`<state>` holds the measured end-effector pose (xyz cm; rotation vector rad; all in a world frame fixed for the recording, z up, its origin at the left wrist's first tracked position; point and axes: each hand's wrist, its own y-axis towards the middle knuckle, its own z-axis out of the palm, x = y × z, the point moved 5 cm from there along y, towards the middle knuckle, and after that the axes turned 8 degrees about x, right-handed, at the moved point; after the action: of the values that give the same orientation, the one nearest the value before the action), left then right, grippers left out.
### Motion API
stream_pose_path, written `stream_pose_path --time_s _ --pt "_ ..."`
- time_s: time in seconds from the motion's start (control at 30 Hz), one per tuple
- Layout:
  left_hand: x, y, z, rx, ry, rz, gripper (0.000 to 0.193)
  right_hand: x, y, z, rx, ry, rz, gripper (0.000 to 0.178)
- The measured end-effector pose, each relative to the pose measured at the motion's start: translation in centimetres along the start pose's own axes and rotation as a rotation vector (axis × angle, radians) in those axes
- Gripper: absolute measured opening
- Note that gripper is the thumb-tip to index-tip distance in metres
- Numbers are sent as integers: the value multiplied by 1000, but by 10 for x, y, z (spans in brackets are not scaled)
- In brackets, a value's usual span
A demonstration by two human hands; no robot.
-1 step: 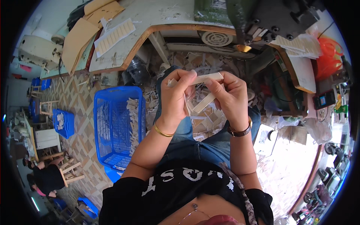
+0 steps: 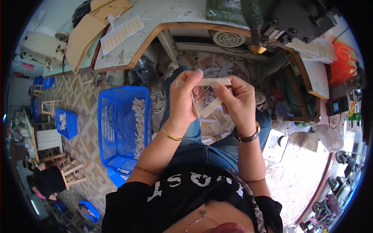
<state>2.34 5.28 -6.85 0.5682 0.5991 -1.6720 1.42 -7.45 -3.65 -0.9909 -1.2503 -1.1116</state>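
Note:
A narrow cream-coloured strip [image 2: 213, 82], bent into a loop with a pointed lower corner, is held up between my two hands above my lap. Its material I cannot make out. My left hand [image 2: 184, 95] pinches the upper left of the strip between thumb and fingers. At the upper right end, my right hand [image 2: 240, 101] grips it with the thumb pressed against the fingers, and another length slants down left from there. Both hands are closed. Beneath them, my knees [image 2: 256, 128] are apart, and pale scraps [image 2: 211, 126] lie on the floor between.
A blue plastic basket [image 2: 101, 128] with pale strips along its right side stands to my left. Ahead curves a wood-edged worktable [image 2: 155, 33], a dark machine head [image 2: 293, 25] over its right part. A red bag [image 2: 342, 64] sits far right. Another person [image 2: 46, 180] is at far left.
The strip's upper length has levelled a little, its right end dipping slightly. My grip looks the same in both hands, and the whole view has shifted slightly.

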Motion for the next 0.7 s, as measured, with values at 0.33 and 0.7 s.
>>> stream_pose_path --time_s 0.33,0.7 --pt "11 -12 -56 8 -340 -119 38 -22 -23 61 25 -492 -134 15" --pt "8 -47 -106 -236 -139 11 44 -48 -7 67 -190 -258 -97 14"
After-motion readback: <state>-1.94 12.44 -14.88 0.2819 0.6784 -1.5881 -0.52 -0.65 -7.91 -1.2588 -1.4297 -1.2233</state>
